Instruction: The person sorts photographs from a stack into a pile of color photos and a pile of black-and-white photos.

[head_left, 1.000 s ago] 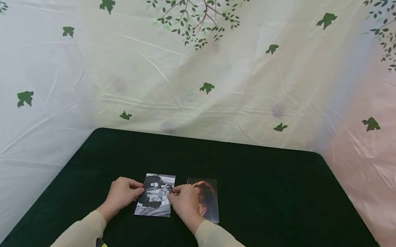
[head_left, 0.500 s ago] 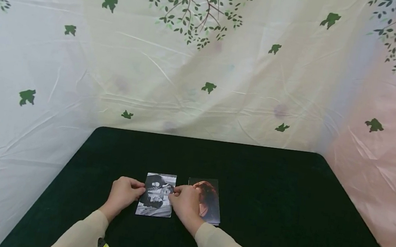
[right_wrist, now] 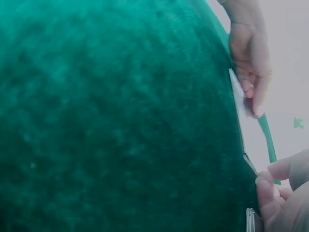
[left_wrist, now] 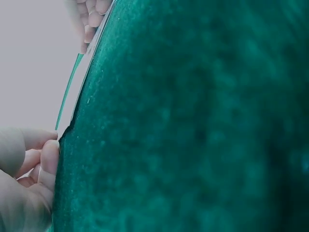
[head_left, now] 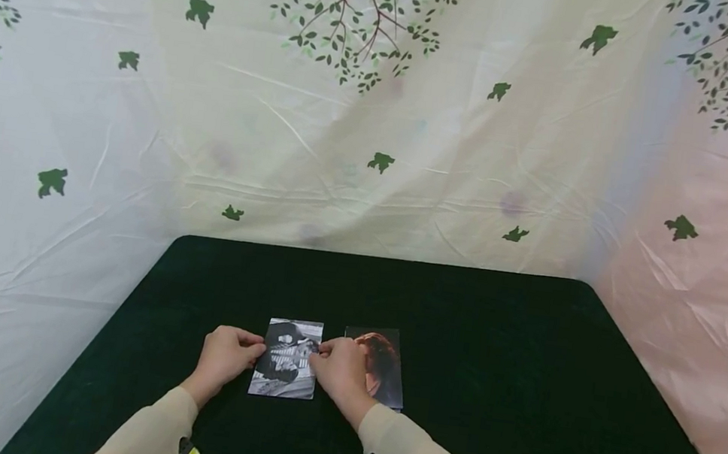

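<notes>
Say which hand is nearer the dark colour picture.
Right: the right hand covers part of the dark colour picture in the head view; the left hand is farther, at the left edge of the black-and-white picture.

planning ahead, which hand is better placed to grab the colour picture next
Likely the right hand: in the head view it partly overlaps the colour picture, while the left hand is on the far side of the monochrome picture.
</notes>
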A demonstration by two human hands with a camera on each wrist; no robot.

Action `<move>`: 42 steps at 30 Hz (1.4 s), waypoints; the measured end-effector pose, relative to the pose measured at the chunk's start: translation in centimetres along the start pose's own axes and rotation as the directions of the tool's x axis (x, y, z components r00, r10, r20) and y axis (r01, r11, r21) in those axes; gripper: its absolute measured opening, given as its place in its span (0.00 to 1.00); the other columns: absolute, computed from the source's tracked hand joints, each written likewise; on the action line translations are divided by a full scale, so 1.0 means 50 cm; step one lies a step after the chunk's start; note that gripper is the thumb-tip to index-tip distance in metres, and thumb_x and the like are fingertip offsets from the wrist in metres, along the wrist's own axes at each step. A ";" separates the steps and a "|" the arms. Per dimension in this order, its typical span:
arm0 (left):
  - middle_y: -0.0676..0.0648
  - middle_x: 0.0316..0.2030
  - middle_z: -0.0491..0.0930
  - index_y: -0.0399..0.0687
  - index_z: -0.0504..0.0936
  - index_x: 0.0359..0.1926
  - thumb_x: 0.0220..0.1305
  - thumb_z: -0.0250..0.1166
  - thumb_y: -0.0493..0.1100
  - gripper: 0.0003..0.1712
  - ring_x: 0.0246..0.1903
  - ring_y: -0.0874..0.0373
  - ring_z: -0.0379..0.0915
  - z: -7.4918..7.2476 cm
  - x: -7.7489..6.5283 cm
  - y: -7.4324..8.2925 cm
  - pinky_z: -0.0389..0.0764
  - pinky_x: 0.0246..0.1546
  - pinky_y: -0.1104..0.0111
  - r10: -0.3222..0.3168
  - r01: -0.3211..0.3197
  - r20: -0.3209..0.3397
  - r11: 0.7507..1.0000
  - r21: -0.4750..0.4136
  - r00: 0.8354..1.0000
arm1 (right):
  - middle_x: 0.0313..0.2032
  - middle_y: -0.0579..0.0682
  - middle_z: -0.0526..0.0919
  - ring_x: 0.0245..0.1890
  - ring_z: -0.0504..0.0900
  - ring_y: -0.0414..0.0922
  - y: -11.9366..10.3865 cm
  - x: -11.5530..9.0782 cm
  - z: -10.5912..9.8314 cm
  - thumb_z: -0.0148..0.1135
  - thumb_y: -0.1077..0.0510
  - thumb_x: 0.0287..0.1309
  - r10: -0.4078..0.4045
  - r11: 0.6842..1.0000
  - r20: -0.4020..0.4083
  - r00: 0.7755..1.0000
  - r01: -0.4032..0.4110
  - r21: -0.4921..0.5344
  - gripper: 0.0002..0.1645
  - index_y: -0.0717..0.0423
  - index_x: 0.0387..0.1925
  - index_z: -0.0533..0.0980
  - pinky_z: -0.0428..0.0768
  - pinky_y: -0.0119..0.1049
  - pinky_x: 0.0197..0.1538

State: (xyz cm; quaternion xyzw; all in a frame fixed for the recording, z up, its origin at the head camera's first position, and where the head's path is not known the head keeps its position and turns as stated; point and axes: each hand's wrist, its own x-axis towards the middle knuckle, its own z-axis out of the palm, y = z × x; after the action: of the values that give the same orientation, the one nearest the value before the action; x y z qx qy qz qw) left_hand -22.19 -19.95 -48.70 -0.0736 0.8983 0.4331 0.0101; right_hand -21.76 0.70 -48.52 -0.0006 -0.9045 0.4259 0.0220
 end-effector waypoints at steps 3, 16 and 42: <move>0.45 0.37 0.83 0.40 0.86 0.41 0.60 0.68 0.40 0.10 0.27 0.59 0.77 -0.002 -0.005 0.000 0.80 0.28 0.67 -0.008 0.008 -0.011 1.000 -0.019 1.000 | 0.27 0.42 0.83 0.26 0.77 0.36 -0.007 0.002 -0.011 0.69 0.56 0.53 -0.003 0.999 0.020 1.000 0.003 0.035 0.11 0.56 0.38 0.85 0.77 0.33 0.30; 0.47 0.31 0.80 0.42 0.83 0.47 0.62 0.66 0.41 0.13 0.24 0.57 0.76 0.009 -0.063 0.090 0.79 0.27 0.67 0.069 -0.067 0.007 0.987 -0.143 0.998 | 0.34 0.47 0.83 0.31 0.81 0.44 0.077 0.012 -0.221 0.65 0.53 0.60 0.101 0.960 -0.031 0.994 -0.089 0.267 0.14 0.53 0.46 0.82 0.80 0.36 0.34; 0.49 0.25 0.78 0.32 0.80 0.49 0.61 0.66 0.40 0.18 0.17 0.61 0.75 0.182 -0.061 0.170 0.77 0.19 0.69 0.145 -0.130 0.085 0.978 -0.161 0.986 | 0.36 0.49 0.80 0.32 0.78 0.43 0.170 -0.016 -0.210 0.71 0.47 0.52 0.180 0.972 0.048 0.983 -0.185 0.148 0.29 0.58 0.52 0.77 0.79 0.36 0.32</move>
State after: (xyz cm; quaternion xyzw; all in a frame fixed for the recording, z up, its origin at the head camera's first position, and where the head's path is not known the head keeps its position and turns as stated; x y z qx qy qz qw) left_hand -20.76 -7.27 -47.52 0.0094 0.8632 0.5044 0.0177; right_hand -20.70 14.19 -48.40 -0.0747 -0.8658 0.4938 -0.0325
